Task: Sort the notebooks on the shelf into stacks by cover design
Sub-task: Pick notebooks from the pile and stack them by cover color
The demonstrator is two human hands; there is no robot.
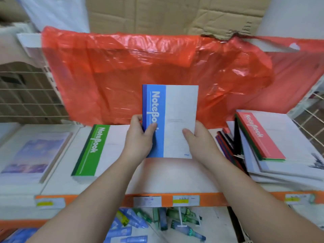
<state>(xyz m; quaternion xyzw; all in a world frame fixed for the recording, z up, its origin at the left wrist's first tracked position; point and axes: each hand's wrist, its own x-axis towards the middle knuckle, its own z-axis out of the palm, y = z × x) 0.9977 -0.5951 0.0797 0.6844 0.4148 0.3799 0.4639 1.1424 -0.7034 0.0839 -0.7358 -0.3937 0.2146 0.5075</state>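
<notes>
Blue and white, the notebook stands upright in the air over the middle of the shelf, its front cover facing the camera and the word "NoteBook" running down the blue band on its left side. Both hands clamp it by the lower half. The left hand grips the spine side, with the thumb laid over the blue band and the fingers behind. The right hand grips the opposite edge, thumb pressed on the white cover, fingers behind.

To the left, a green notebook of the same design lies flat on top of a stack on the shelf. Further left lies a notebook with a purple picture cover. To the right, a red notebook tops a loose, slanted pile of white-covered books, with several dark and red-edged books leaning against its left side.

Behind the shelf hangs a crumpled red plastic bag, with cardboard above it. A wire grid stands at the far left. Price labels sit on the orange front edge of the shelf, and blue and green packets lie scattered on the level below.
</notes>
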